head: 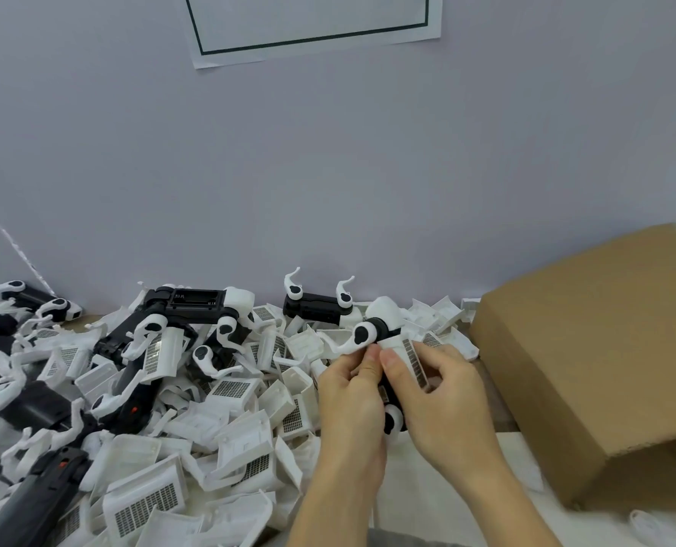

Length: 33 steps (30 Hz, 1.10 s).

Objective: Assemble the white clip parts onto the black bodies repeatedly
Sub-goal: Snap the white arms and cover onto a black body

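Both my hands hold one black body [380, 328] with white arms, raised above the table right of centre. My left hand [352, 392] pinches it near a white curved arm [350, 343]. My right hand [443, 396] presses a white clip part with a grid face [409, 351] against the body's side. The body's lower end with another white arm [393, 422] shows between my palms. A pile of loose white clip parts [210, 420] covers the table to the left, with more black bodies [194, 305] lying on and behind it.
A brown cardboard box [589, 349] lies tipped at the right, close to my right hand. A finished black body with upright white arms [316, 305] stands against the grey wall [328, 171]. A paper sheet [312, 25] hangs above.
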Available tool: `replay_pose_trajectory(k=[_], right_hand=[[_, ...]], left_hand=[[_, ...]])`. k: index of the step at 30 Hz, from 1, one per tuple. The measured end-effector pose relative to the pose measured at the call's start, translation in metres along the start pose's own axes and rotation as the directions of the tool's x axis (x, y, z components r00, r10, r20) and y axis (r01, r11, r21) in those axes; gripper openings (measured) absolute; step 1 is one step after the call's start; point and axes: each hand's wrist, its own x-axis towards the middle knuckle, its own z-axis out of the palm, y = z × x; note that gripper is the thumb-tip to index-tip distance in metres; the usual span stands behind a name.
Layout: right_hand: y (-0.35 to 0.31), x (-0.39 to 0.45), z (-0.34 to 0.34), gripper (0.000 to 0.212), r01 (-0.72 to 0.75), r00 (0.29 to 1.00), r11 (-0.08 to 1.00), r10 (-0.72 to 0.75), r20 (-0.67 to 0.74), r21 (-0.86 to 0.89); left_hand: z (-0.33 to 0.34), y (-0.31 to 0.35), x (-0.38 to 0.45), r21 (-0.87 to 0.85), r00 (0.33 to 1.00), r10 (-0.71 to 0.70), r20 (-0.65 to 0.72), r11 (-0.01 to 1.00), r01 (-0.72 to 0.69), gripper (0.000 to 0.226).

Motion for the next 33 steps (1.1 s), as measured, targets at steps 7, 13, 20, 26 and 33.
replay_pose_trajectory(k=[7, 13, 20, 26, 33], right_hand=[[-0.001, 0.009, -0.025, 0.044, -0.028, 0.997, 0.999, 0.030, -0.072, 0.034], [0.001, 0.006, -0.020, 0.034, -0.046, 0.988, 0.999, 0.042, -0.146, -0.023], [-0.011, 0.004, -0.011, 0.047, 0.054, 0.958, 0.987, -0.095, -0.272, -0.155], [-0.017, 0.005, -0.010, 0.040, -0.028, 0.954, 0.991, -0.014, -0.301, -0.134], [-0.034, 0.006, -0.019, 0.028, -0.170, 0.961, 0.984, 0.154, -0.230, -0.053]], left_hand=[[-0.029, 0.026, 0.010, -0.285, 0.997, -0.012, -0.073, 0.958, -0.009, 0.043], [-0.018, 0.022, 0.003, -0.008, 1.000, -0.007, -0.015, 1.000, 0.007, 0.031], [-0.019, 0.016, 0.006, 0.107, 0.999, -0.026, 0.036, 0.994, 0.022, 0.033], [-0.021, 0.010, 0.011, 0.128, 0.999, -0.015, 0.041, 0.992, 0.009, 0.031], [-0.021, 0.007, 0.011, 0.151, 0.995, -0.056, 0.082, 0.988, 0.043, 0.043]])
